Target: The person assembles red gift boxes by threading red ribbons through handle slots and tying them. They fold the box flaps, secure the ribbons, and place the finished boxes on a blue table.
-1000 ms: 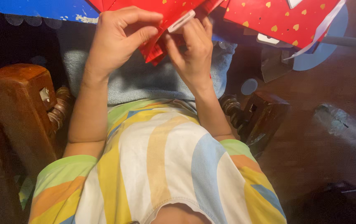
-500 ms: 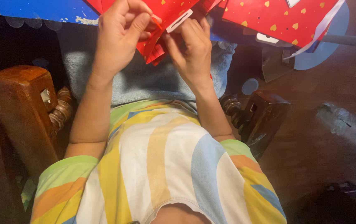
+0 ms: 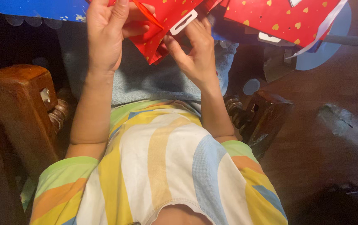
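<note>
– Where's the bag?

– Top of my view, over the lap: a red bag (image 3: 162, 29) with gold hearts, flat. My left hand (image 3: 108, 37) has fingers closed on its upper fold; my right hand (image 3: 195, 54) pinches near the white handle slot (image 3: 184, 22).

– Risk?

– I'd say tearing at that slot if the hands pull apart, or a crooked crease. A second bag (image 3: 287, 18) lies just beside; an elbow could sweep it off.

Striped shirt (image 3: 166, 166) in yellow, white, blue, orange. Grey-blue cloth (image 3: 154, 79) over the lap. Brown wooden armrests left (image 3: 16, 104) and right (image 3: 266, 116). Blue table edge (image 3: 28, 8) top left. Dark wooden floor (image 3: 333, 158) at right.
</note>
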